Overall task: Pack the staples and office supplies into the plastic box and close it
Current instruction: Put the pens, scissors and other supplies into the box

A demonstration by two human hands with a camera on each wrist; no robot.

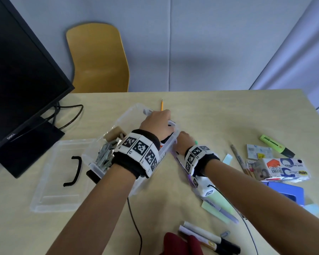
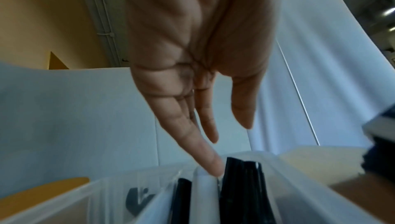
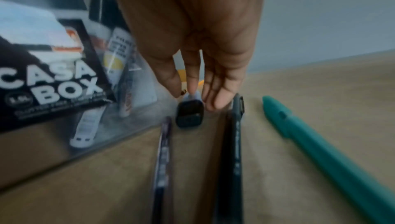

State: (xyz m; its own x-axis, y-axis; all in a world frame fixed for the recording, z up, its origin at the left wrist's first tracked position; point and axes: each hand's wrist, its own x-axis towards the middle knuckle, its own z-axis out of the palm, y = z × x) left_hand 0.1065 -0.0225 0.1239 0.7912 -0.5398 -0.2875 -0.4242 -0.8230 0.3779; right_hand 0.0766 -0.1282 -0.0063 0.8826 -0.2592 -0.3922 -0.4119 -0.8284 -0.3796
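- A person's left hand is reaching into the clear plastic box at mid-table, fingers straight and apart, one tip touching a white marker standing among black pens.
- The right hand, just beside the box wall, is lying loose-fingered over a small dark cap-like piece; blur is hiding whether it is pinching it.
- The box is looking light, stiff and slick: likely best gripped by its rim.
- Its lid is lying flat to the left.
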